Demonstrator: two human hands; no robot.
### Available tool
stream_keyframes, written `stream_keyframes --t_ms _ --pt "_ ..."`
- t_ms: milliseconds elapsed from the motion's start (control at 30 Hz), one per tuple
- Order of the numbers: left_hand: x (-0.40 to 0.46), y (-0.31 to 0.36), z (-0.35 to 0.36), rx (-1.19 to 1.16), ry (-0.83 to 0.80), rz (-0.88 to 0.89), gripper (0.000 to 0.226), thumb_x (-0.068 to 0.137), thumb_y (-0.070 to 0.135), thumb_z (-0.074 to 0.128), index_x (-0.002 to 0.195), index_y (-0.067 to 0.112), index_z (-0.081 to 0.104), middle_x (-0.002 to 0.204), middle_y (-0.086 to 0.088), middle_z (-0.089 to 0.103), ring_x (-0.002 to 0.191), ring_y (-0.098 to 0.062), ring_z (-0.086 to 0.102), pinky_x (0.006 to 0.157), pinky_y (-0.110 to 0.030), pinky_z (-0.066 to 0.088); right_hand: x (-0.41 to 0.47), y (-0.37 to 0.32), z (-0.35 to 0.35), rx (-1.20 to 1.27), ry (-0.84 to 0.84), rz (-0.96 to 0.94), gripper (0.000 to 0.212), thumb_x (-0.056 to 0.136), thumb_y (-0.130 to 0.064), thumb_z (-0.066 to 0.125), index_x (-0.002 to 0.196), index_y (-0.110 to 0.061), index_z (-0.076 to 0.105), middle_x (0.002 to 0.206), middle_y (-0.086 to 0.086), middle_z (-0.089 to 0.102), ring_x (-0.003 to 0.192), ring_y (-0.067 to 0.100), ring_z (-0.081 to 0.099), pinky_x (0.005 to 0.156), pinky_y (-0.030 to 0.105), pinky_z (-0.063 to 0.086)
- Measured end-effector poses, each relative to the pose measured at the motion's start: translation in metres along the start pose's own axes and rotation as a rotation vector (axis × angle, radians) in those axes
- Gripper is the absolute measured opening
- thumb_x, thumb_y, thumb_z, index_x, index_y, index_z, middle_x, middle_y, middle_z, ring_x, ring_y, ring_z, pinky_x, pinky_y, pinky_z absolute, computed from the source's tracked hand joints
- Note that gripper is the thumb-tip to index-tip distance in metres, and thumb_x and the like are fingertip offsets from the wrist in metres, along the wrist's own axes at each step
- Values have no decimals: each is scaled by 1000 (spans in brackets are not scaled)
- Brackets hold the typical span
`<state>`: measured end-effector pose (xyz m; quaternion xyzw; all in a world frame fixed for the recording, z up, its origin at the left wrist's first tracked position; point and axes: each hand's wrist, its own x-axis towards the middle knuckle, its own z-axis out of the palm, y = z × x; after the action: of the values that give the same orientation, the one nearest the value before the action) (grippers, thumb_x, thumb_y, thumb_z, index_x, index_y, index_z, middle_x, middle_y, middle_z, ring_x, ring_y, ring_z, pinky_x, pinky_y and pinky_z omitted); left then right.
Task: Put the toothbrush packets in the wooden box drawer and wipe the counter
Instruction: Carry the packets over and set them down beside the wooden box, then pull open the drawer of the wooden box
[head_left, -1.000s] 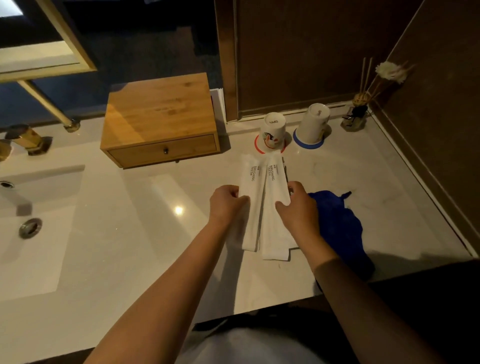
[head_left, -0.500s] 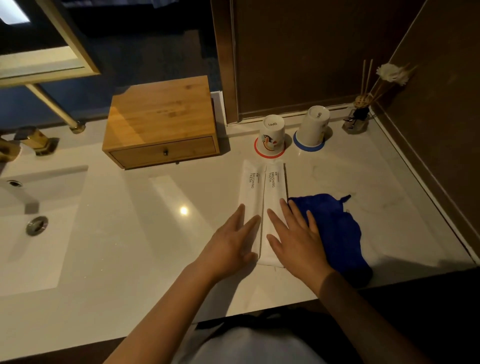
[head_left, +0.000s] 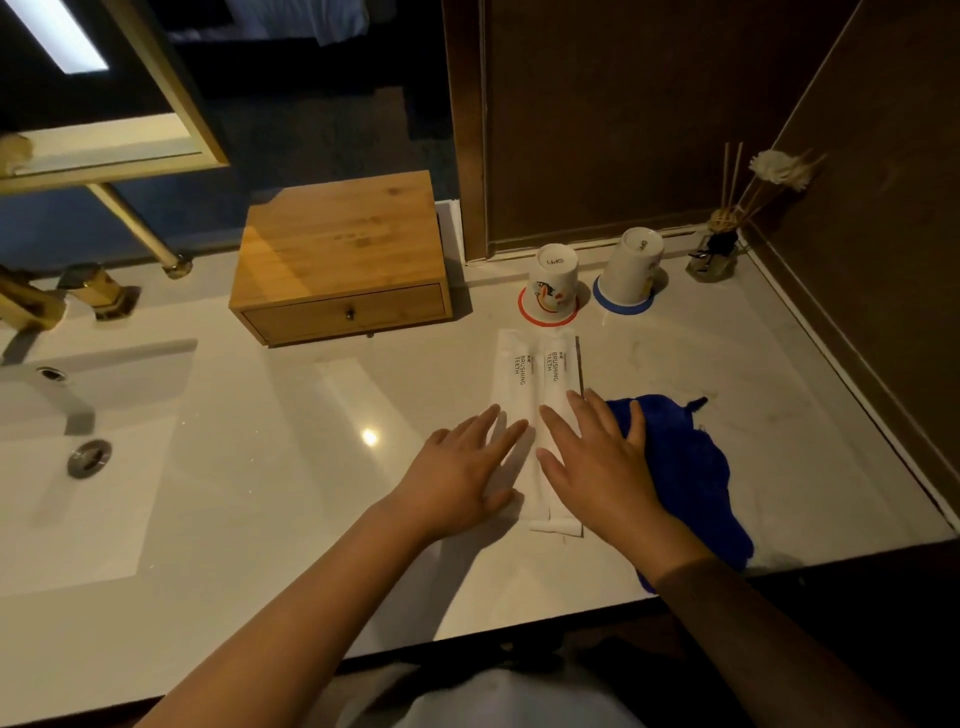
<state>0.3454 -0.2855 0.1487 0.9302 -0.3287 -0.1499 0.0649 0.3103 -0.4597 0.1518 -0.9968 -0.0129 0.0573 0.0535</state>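
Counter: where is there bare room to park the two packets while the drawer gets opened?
The widest bare patch of the pale stone counter lies between the sink basin, the closed wooden drawer box and the left hand. Crowded: the white toothbrush packets, blue cloth and two upturned cups.

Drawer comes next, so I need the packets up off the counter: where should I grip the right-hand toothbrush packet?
Pinch the right toothbrush packet at its far end near the printed text, coming from above. It lies flat and long, the right hand covers its near half, and the far end is bare.
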Motion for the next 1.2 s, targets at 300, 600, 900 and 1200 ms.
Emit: stream_keyframes --t_ms 300,600,900,1200 --pt "-1 -138 -80 179 315 248 40 85 28 56 120 10 58 107 -12 69 94 -28 67 80 -38 52 48 -96 -16 40 230 28 30 88 -32 54 111 -14 63 109 10 69 100 30 63 91 43 46" --pt "50 -273 -146 204 308 140 54 95 46 27 142 21 33 153 -12 29 140 -32 26 113 -47 21 135 -184 -39 128 300 96 18 88 -25 54 89 -10 62 86 10 66 82 28 62 61 29 36" --pt "85 -314 -119 87 168 51 69 82 66 8 146 39 7 160 3 7 147 -19 3 116 -50 1 198 -198 -8 497 26 438 34 85 -54 43 67 -25 46 72 -1 54 70 25 57 64 35 46" --pt "90 -320 -117 46 222 68 70 81 66 10 146 39 14 159 5 12 147 -18 8 116 -48 3 224 -207 19 1311 -101 631 30 75 -37 59 51 -19 62 52 -7 63 64 18 62 59 30 39"
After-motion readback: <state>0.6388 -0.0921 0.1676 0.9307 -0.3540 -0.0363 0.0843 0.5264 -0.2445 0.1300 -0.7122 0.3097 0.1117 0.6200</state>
